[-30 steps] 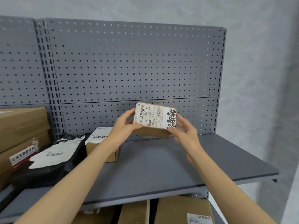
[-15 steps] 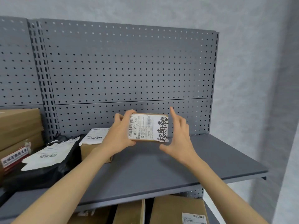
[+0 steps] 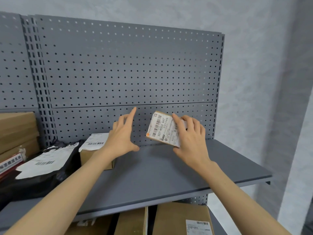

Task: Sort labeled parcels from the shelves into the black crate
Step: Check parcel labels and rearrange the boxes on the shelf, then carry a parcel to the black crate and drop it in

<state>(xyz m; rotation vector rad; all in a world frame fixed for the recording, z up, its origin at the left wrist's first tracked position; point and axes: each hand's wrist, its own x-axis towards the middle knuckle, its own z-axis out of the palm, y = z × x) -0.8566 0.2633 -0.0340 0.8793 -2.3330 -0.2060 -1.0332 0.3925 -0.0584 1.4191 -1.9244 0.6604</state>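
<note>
Item: small labelled parcel (image 3: 163,128), brown card box w/ white shipping label, barcode and "507-K503 447" legible. Location: held in the air above the grey shelf (image 3: 169,168), near the pegboard back panel (image 3: 128,68), tilted, label toward the camera. Held by the right hand (image 3: 189,139) only; its fingers (image 3: 177,123) were laid over the label face, thumb presumably beneath but hidden. Left hand (image 3: 122,136) was apart from the parcel, fingers spread wide, nothing held. Handling, as judged: light, since one hand carried it; stiff card, so unlikely to sag; label surface smooth, poss. slippery, so a hold across the two long edges was judged safest. Fragility of contents: not determinable. Containers: black crate not in view, so its contents could not be recorded. Other stock on same shelf, left: small card box (image 3: 94,153) w/ loose-looking label on top; black poly mailer (image 3: 42,168) w/ white label; stacked flat cartons (image 3: 17,133) at far left. Shelf below: three cartons partly seen, one (image 3: 183,219) w/ a label. Step judged in hand: parcel picked, transfer to crate not yet done.
</note>
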